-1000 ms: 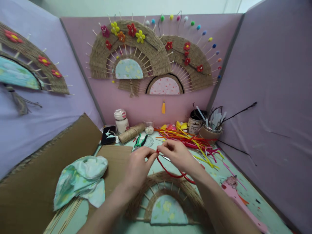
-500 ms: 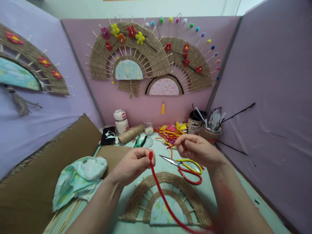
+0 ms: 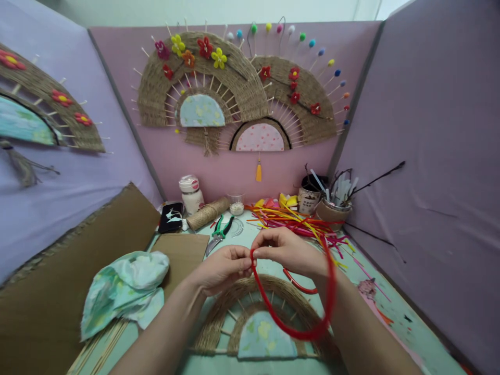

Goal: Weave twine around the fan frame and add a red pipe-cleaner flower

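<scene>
A red pipe cleaner (image 3: 289, 331) hangs in a wide loop over the table, its far part smeared by motion near my right wrist. My left hand (image 3: 226, 268) pinches its small bent end between thumb and fingers. Meeting it there, my right hand (image 3: 287, 251) is closed with its fingertips on the same end. Below both hands lies a half-round woven twine fan (image 3: 213, 328) with a light green floral cloth centre (image 3: 261, 338). Scissors are mostly hidden under my right hand; one red handle (image 3: 300, 286) shows.
Loose coloured pipe cleaners (image 3: 285, 219) lie beyond my hands. Green-handled pliers (image 3: 222, 229), a twine roll (image 3: 209, 212), a white bottle (image 3: 191, 195) and a jar with twigs (image 3: 334, 211) stand or lie behind. Left are crumpled cloth (image 3: 125, 286) and cardboard (image 3: 78, 276). Finished fans (image 3: 250, 91) hang ahead.
My right hand has moved left and down to meet my left hand at the pipe cleaner's end. The strand's free part has swung up into a loop. The scissors are now mostly covered.
</scene>
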The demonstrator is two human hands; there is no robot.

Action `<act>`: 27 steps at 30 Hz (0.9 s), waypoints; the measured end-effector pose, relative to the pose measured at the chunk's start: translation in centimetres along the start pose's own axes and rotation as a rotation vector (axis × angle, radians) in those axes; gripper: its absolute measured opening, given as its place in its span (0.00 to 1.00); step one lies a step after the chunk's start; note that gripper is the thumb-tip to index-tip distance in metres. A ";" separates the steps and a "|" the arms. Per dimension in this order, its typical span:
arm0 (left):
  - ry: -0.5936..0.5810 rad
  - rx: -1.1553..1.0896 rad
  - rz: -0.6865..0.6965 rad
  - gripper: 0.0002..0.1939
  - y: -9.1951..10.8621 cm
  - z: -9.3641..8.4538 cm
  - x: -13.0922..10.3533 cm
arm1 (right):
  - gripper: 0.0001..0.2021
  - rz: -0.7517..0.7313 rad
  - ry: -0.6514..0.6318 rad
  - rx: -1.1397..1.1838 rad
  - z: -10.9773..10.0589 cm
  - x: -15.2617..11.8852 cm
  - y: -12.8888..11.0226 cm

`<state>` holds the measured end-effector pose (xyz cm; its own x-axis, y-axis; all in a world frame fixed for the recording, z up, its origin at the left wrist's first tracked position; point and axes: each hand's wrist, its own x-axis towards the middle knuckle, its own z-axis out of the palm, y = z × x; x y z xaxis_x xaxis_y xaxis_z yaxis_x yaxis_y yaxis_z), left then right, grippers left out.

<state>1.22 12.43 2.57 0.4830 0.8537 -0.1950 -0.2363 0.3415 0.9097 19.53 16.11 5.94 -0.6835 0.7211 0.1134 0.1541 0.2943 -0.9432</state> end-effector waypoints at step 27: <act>0.467 0.955 0.263 0.06 1.5 1.3 -0.4 | 0.03 0.167 0.229 -0.250 1.6 1.1 0.7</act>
<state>1.81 12.12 4.49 0.0986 0.9890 0.1103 0.5635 -0.1469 0.8130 17.79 16.10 4.92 -0.4613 0.8853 0.0580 0.4385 0.2844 -0.8526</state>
